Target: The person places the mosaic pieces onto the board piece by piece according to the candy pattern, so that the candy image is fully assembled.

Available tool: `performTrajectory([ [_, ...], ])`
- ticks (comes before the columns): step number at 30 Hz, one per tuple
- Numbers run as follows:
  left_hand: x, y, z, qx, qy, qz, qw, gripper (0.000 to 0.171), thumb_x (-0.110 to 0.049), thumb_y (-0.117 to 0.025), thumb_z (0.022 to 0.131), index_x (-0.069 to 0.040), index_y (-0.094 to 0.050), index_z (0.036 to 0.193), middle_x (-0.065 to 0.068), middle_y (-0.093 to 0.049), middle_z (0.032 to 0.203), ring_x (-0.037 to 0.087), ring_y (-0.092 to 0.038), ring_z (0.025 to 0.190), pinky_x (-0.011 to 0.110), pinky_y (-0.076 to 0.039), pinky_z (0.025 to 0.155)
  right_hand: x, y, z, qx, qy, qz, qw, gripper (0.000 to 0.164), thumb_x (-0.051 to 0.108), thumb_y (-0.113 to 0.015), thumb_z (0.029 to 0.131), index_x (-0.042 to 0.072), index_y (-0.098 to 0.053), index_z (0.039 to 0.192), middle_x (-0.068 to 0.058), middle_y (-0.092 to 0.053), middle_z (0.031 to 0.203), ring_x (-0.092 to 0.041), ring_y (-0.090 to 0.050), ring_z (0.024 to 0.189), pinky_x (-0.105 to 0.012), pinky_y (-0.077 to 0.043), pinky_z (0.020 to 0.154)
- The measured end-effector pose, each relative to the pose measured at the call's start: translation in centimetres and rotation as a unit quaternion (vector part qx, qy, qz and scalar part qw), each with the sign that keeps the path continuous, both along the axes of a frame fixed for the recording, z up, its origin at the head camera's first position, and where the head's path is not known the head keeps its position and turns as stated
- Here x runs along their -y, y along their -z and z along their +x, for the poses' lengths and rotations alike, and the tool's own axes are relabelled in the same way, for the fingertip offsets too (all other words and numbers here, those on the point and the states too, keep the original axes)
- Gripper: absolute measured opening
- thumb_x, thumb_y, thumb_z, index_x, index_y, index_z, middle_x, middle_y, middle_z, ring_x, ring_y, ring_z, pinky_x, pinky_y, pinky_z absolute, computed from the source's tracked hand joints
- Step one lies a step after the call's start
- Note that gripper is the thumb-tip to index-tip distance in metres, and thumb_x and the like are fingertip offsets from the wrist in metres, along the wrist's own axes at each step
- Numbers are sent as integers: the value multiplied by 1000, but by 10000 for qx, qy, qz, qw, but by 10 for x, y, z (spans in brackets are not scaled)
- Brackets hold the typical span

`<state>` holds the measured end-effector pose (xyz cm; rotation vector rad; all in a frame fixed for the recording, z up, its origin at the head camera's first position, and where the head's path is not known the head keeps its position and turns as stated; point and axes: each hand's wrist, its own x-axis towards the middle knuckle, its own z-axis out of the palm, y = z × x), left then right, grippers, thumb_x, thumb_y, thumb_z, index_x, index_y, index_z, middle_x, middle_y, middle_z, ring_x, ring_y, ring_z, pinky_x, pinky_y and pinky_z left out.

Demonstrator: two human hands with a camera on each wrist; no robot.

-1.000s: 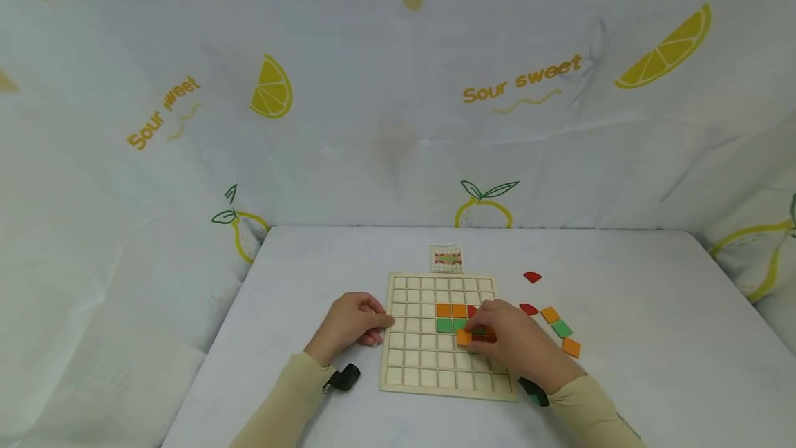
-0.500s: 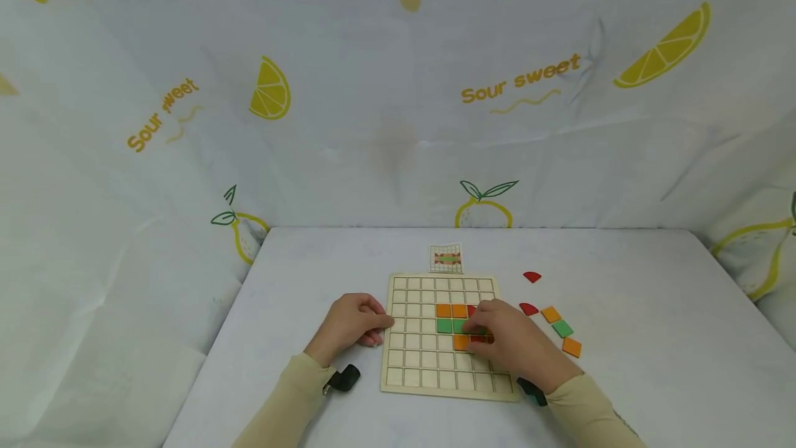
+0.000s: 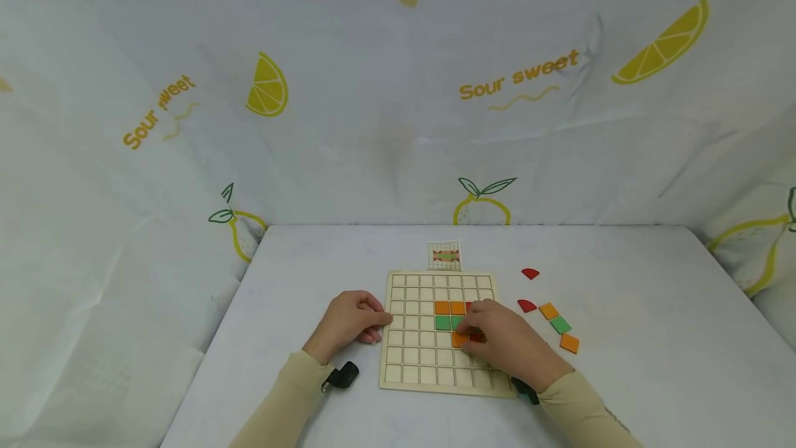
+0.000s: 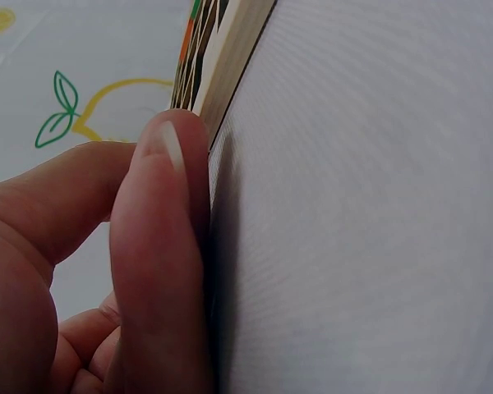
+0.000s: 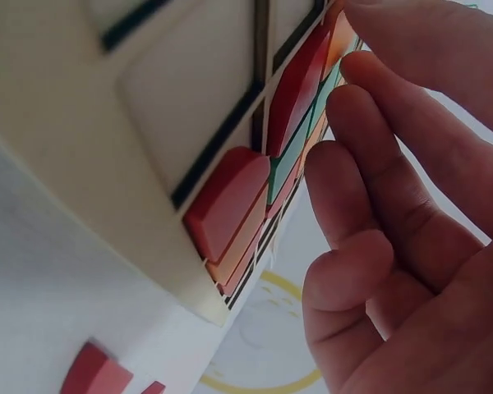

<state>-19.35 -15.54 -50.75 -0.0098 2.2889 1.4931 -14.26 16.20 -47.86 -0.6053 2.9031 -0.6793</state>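
Note:
A pale wooden grid board (image 3: 410,372) lies flat on the white table, with orange, green and red tiles in its right part. My left hand (image 3: 351,323) grips the board's left edge with thumb and index finger, and the left wrist view shows the thumb (image 4: 160,238) against that edge. Over the tiles is my right hand (image 3: 519,344), its thumb and index fingertips at an orange square tile (image 3: 459,339) seated in a cell. Green tiles (image 3: 443,323) and orange tiles (image 3: 442,308) lie behind it. Its palm hides tiles further right; red pieces (image 5: 230,197) show in the right wrist view.
A small pattern card (image 3: 444,256) lies behind the board. To its right, on the table, are two red fan-shaped pieces (image 3: 526,305), two orange squares (image 3: 569,343) and a green square (image 3: 560,324). A white cloth printed with lemons (image 3: 482,209) hangs behind.
The orange tile, tilted in my right fingers a second ago, now lies in its cell. My right hand has shifted slightly left over it; my left hand stays at the board's edge.

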Motion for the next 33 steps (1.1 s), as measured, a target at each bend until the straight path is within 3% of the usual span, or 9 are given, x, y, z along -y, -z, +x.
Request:
performTrajectory([
  [15, 2, -1, -3, -5, -35, -84, 10000, 28, -25, -91, 88, -7, -73, 100, 6, -74, 73, 12, -72, 59, 24, -61, 56, -14, -9, 0, 53, 298, -22, 9995, 10, 26, -91, 89, 28, -82, 94, 18, -62, 91, -5, -55, 92, -25, -55, 79],
  [20, 2, 4, 0, 39, -24, -76, 10000, 29, -27, -91, 88, -7, -73, 101, 5, -74, 73, 12, -72, 59, 24, -62, 57, -47, -14, 6, 186, 652, 103, 9976, 13, 26, -91, 89, 24, -81, 98, 12, -67, 95, -10, -59, 92, -29, -56, 78],
  [26, 1, 5, 1, -1, -37, -124, 9999, 28, -26, -91, 88, -8, -73, 99, 4, -73, 71, 11, -71, 58, 24, -61, 57, -98, -14, 19, 579, 1413, 375, 9876, 20, 29, -92, 87, 19, -82, 102, 6, -69, 95, -17, -61, 94, -43, -63, 84],
  [30, 1, 4, 1, -34, -23, -176, 9998, 28, -26, -91, 88, -8, -73, 99, 4, -73, 71, 11, -71, 58, 24, -61, 57, -129, -9, 26, 559, 1627, 498, 9838, 27, 28, -94, 85, 14, -82, 105, 3, -71, 97, -22, -64, 94, -54, -64, 88],
  [33, 0, 4, 1, -55, -8, -173, 9998, 28, -26, -91, 89, -8, -73, 99, 4, -74, 71, 11, -71, 58, 23, -61, 57, -146, -6, 31, 568, 1765, 524, 9813, 31, 27, -94, 84, 10, -82, 106, 2, -72, 97, -24, -66, 94, -56, -64, 87],
])
